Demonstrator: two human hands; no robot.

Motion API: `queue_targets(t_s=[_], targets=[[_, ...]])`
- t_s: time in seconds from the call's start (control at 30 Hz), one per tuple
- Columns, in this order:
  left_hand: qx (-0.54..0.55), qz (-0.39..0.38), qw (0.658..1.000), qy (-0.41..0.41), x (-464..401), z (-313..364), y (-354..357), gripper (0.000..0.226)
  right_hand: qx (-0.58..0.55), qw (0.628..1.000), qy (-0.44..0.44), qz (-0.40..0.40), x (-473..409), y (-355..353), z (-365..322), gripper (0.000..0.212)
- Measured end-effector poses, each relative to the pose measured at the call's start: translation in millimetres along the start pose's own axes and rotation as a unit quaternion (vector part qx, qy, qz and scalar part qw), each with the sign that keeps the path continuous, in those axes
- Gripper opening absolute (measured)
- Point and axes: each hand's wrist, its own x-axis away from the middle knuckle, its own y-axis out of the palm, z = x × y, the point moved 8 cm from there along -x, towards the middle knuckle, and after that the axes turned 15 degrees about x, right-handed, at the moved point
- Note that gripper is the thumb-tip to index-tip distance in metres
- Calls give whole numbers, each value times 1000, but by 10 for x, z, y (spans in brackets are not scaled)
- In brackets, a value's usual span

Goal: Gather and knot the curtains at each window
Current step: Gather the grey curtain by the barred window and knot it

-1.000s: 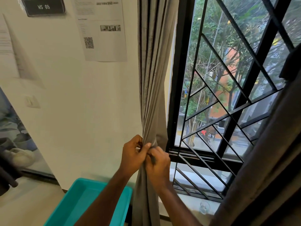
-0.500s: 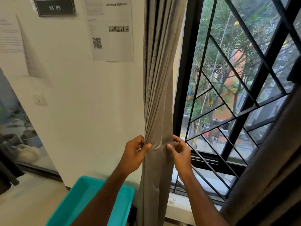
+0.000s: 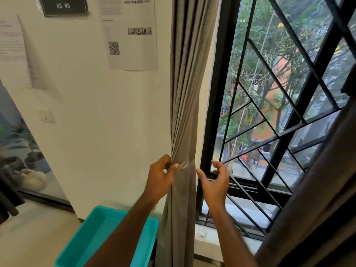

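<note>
Teal tub (image 3: 92, 237): lower left of the frame, below the left forearm, its open top facing up; it stands at the foot of the white wall.
Left hand (image 3: 160, 175): centre of the frame, thumb and curled fingers pinching the left edge of the grey curtain, bunching the folds there.
Right hand (image 3: 215, 182): just right of centre, beside the curtain's right edge, fingers spread apart and loosely bent, holding nothing; whether the thumb tip touches the cloth cannot be told.
Grey curtain (image 3: 185, 93): hangs in narrow vertical folds from the top centre of the frame down to the bottom, between the wall and the window frame, gathered tighter at the level of the left hand.
Second curtain (image 3: 317, 199): dark brownish cloth filling the lower right corner, running diagonally across the window.
Glass (image 3: 203, 231): small clear one on the sill, lower centre-right, just right of the grey curtain.
Window grille (image 3: 285, 135): black bars, some diagonal, across the right half; trees and a street lie beyond.
Printed sheet (image 3: 131, 33): on the white wall, upper centre-left, with a QR code.
Black sign (image 3: 63, 5): upper left corner, reading "WS 05".
</note>
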Motion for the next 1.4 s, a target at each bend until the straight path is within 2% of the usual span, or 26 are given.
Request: queue_targets(t_s=[0.07,0.13,0.27,0.33,0.5,0.57,0.63,0.7,0.77,0.83,0.93,1.07,1.13,1.23,1.33,1.4], targets=[[28,-29,999,-15,26,-30,-14,23,-37,991,58,-113,-122,174,147,54],[57,-60,996,-21,23,-49,-43,25,-65,977,67,-189,-175,307,203,53],[90,-109,989,-50,-4,-67,-59,36,-122,961,85,-235,-230,379,323,48],[79,-111,989,-63,-12,-92,-95,33,-135,955,84,-251,-223,382,339,44],[68,-93,991,-63,-28,-68,-145,27,-123,962,72,-232,-201,319,237,22],[56,-65,995,-47,-51,-40,-156,30,-103,979,74,-162,-219,207,268,14],[26,-15,999,-15,-62,-29,-175,33,-60,994,73,-55,-96,47,248,19],[-13,50,999,17,-44,-12,-166,32,-22,1000,7,18,224,3,12,29],[-11,83,996,28,2,4,-63,30,25,992,-126,-9,603,182,-354,26],[22,90,996,10,54,5,52,30,75,979,-185,-42,724,396,-477,17],[49,76,996,-22,124,-82,93,29,76,980,-177,-51,588,480,-385,15],[73,65,994,-54,173,-189,44,14,64,972,-215,-66,531,430,-440,21],[104,52,991,-66,187,-232,50,15,61,967,-235,-83,540,485,-427,22],[133,23,989,-64,197,-199,54,23,59,964,-231,-116,611,609,-366,26],[120,11,992,-49,251,-85,68,10,5,963,-216,-162,715,674,-340,32],[111,39,992,-49,269,-92,37,8,-25,955,-219,-200,739,744,-344,32]])
